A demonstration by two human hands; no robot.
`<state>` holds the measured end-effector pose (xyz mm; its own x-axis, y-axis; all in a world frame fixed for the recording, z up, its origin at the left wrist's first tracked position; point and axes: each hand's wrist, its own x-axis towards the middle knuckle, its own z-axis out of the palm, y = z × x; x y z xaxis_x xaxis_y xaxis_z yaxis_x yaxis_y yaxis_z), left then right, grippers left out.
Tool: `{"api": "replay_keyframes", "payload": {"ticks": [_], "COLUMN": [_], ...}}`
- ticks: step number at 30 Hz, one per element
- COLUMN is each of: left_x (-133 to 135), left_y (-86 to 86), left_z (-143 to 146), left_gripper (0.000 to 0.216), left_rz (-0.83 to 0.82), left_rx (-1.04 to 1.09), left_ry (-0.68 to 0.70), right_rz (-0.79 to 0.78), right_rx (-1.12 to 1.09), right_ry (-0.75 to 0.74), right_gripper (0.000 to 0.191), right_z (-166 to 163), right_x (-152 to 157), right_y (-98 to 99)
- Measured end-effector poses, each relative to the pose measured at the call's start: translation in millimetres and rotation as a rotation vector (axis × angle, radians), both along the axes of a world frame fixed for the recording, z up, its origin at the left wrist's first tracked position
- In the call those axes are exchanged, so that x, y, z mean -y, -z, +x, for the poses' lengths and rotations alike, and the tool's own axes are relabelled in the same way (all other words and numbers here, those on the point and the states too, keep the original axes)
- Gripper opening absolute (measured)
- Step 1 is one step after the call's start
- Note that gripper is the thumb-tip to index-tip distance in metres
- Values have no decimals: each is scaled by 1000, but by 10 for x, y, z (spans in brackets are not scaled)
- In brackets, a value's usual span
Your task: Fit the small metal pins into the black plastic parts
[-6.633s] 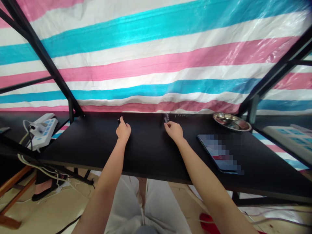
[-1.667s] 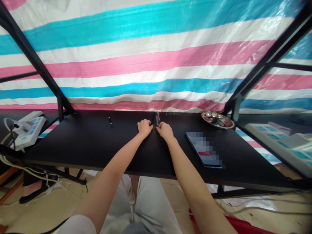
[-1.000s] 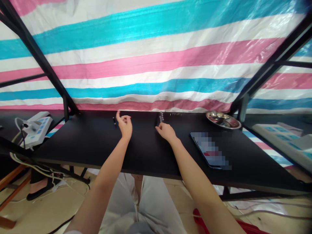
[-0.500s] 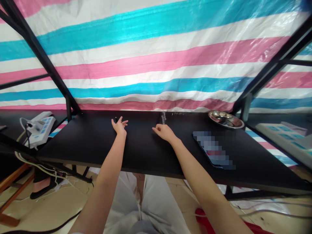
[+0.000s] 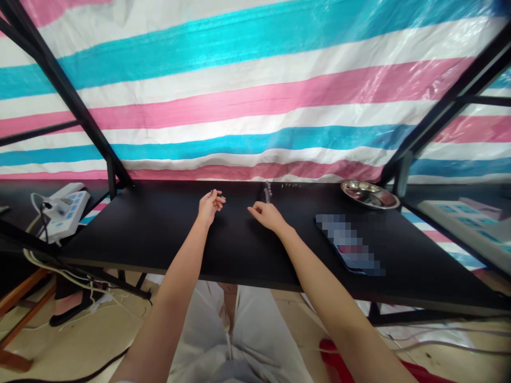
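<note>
My left hand (image 5: pixel 209 206) is above the black table, its fingers curled round a small dark stick-like object (image 5: pixel 222 198) with a pale tip. Most of that object is hidden by the fingers. My right hand (image 5: pixel 266 215) rests closed on the tabletop, thumb and fingers pressed together. Whatever it may hold cannot be made out. Just behind its knuckles stands a row of small clear, shiny pieces (image 5: pixel 268 190). Several tiny bright bits (image 5: pixel 290 186) lie to the right of that row, near the back edge.
A round metal dish (image 5: pixel 369 194) sits at the table's back right. Nearer lies a phone-like slab (image 5: pixel 349 244), its top blurred out. White power strips (image 5: pixel 68 213) with cables are left of the table. Black frame posts (image 5: pixel 85 114) flank it, before a striped sheet (image 5: pixel 255 101).
My left hand has moved right, towards my right hand, and its spread fingers have curled round the small dark stick-like object. My right hand has hardly moved.
</note>
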<state>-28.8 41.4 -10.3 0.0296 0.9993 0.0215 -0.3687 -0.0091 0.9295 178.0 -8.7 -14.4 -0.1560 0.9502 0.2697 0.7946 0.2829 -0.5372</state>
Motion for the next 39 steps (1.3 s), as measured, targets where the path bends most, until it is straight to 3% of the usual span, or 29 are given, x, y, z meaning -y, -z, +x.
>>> {"api": "replay_keyframes", "payload": {"ticks": [6,13,26,32,35,39], "left_x": [116,158,121,124,141,158], "left_y": [13,37,10,2,42,115], "left_z": [149,207,181,200,259,469], "left_gripper": [37,40,38,37,34,25], "left_rz": [31,64,21,35,79,224], "left_rx": [-114,-207,-191,-258,-320,-576], "left_ry": [302,409,225,139,41,26], "right_rz": [5,7,38,85,-39,-155], "right_rx": [-208,-319,-429,-163,-55,-40], "right_ry": [-78,-172,-173,-164,-91,148], "right_gripper": [29,30,32,16,12,12], "right_z": [-71,-124,-125,-97,56,296], "right_x": [-21,-29,-27,-13,-16,-28], "right_y": [26,70,47,22,-8,-43]}}
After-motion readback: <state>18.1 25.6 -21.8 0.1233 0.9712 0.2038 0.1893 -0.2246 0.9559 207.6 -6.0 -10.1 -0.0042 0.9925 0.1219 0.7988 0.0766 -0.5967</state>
